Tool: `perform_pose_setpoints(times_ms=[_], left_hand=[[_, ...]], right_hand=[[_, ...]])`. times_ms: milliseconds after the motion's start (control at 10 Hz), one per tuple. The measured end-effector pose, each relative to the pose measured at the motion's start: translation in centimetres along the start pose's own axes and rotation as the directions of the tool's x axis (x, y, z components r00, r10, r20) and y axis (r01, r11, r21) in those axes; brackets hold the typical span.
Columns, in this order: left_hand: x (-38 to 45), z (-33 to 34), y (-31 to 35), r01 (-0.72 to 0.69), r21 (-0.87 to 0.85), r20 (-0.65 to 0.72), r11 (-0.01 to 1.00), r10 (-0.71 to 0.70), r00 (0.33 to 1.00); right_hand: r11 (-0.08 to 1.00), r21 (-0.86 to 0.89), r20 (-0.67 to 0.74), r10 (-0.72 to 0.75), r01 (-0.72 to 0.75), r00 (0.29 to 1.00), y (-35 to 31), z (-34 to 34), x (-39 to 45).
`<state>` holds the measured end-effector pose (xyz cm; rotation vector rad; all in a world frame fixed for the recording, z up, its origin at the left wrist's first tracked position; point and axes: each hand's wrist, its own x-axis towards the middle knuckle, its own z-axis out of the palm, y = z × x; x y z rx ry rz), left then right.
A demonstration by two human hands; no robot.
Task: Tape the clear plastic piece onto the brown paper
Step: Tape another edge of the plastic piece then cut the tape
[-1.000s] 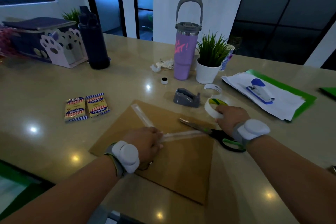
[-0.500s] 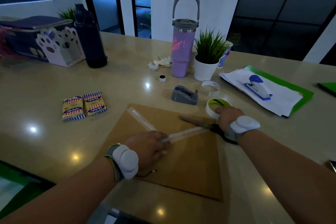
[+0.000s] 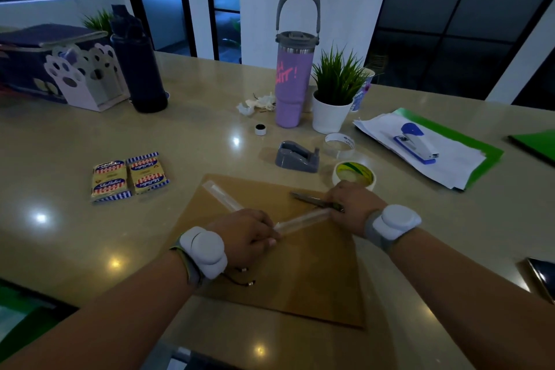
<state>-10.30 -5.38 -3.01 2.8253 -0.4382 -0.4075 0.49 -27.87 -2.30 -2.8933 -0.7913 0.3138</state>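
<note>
Two hands work one clear plastic strip [image 3: 303, 221] lying across the brown paper [image 3: 300, 273]: left hand [image 3: 246, 234] pinches its near end, right hand [image 3: 350, 204] presses the far end; that grip is hidden. Best keep it taut and flat while rubbing tape down.

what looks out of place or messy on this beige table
A small heap of crumpled white paper scraps lies loose left of the purple tumbler, like litter. On the brown paper, metal scissors lie partly under the right hand, close to the clear plastic strip. Nothing looks spilled or broken.
</note>
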Motion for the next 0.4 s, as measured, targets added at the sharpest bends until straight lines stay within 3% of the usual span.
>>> perform_pose_setpoints(times_ms=[300,400], left_hand=[[1.4,-2.6,0.9,0.094,-0.053,0.087,0.994,-0.089,0.992],[2.3,-5.0,0.2,0.107,-0.213,-0.046,0.971,-0.119,0.992]], right_hand=[[0.994,0.085,0.007,0.067,-0.067,0.998,-0.2,0.0,-0.5],[0.968,0.248,-0.096,0.066,-0.040,0.993,-1.2,-2.1,-0.1]])
